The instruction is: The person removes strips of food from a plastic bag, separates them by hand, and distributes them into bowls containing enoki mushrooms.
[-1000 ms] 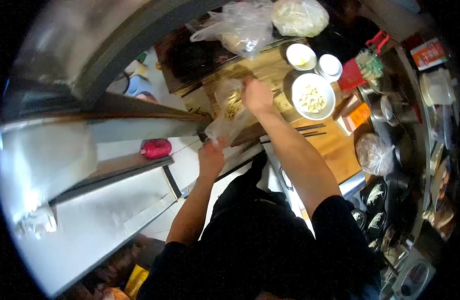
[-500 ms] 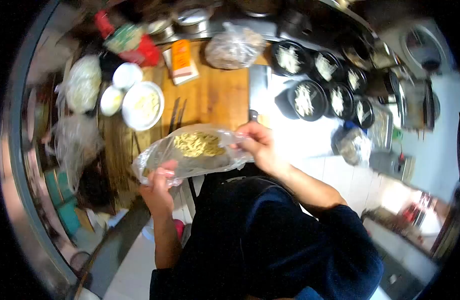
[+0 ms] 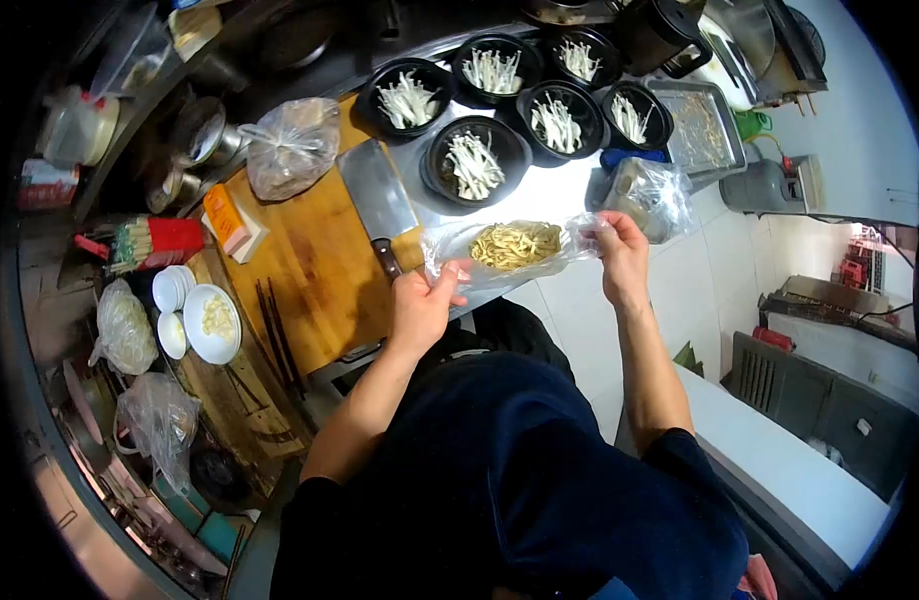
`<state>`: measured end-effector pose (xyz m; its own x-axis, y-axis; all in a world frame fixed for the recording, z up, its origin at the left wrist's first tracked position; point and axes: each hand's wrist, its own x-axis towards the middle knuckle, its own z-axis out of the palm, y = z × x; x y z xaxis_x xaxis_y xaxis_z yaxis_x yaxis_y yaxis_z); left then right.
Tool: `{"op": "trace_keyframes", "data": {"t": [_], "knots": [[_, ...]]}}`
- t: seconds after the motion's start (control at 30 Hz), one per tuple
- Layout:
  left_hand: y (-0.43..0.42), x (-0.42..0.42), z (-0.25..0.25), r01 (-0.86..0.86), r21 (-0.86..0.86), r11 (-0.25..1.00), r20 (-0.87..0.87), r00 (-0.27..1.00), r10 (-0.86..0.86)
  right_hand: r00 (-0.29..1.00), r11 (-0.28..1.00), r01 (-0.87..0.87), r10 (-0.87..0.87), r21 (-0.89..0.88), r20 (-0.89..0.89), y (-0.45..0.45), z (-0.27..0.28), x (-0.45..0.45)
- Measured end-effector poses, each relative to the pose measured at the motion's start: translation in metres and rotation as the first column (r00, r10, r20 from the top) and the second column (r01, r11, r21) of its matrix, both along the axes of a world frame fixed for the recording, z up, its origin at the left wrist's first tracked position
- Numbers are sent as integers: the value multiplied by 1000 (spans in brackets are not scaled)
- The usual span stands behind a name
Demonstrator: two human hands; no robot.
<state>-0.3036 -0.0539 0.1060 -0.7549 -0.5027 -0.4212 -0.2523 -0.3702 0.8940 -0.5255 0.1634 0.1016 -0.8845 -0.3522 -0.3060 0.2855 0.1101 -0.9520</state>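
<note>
A clear plastic bag (image 3: pixel 579 240) hangs stretched between my two hands, with a heap of yellowish strips of food (image 3: pixel 515 246) lying in it. My left hand (image 3: pixel 424 305) pinches the bag's left end, close to the dark handle of a cleaver (image 3: pixel 379 195). At the other end, my right hand (image 3: pixel 624 255) grips the gathered plastic, fingers closed. Just beyond the bag stands a black bowl (image 3: pixel 519 150) with enoki mushrooms (image 3: pixel 473 166) in it. Several more black bowls, such as one at the left (image 3: pixel 367 120), hold enoki too.
The cleaver's blade rests on a wooden cutting board (image 3: pixel 309 265) beside dark chopsticks (image 3: pixel 274 325). A white bowl (image 3: pixel 211 352) with pale pieces stands left. Filled plastic bags (image 3: pixel 294 150) lie around. At the right are another clear bag (image 3: pixel 651 195) and a metal tray (image 3: pixel 734 125).
My view and both hands have turned to the right. The held bag has gone from in front of the cutting board to in front of the black bowls, both hands still gripping it.
</note>
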Motion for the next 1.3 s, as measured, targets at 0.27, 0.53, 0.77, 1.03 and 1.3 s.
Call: {"op": "trace_keyframes", "data": {"t": [0.27, 0.53, 0.77, 1.03, 1.3], "knots": [[28, -13, -38, 150, -30, 988, 431, 894, -122, 876, 782, -184, 405, 596, -261, 26, 5, -24], [48, -30, 41, 32, -714, 700, 201, 966, 162, 368, 633, -544, 770, 551, -522, -45, 1, 1], [60, -68, 25, 187, -769, 611, 73, 976, -206, 244, 212, -483, 964, 849, -102, -81, -70, -37], [66, -69, 4, 427, -637, 642, 348, 902, -254, 52, 166, -489, 986, 856, -161, -65, -81, -28], [75, -75, 5, 519, -610, 599, 439, 850, -290, 57, 196, -549, 979, 812, -197, -70, -90, -33]]}}
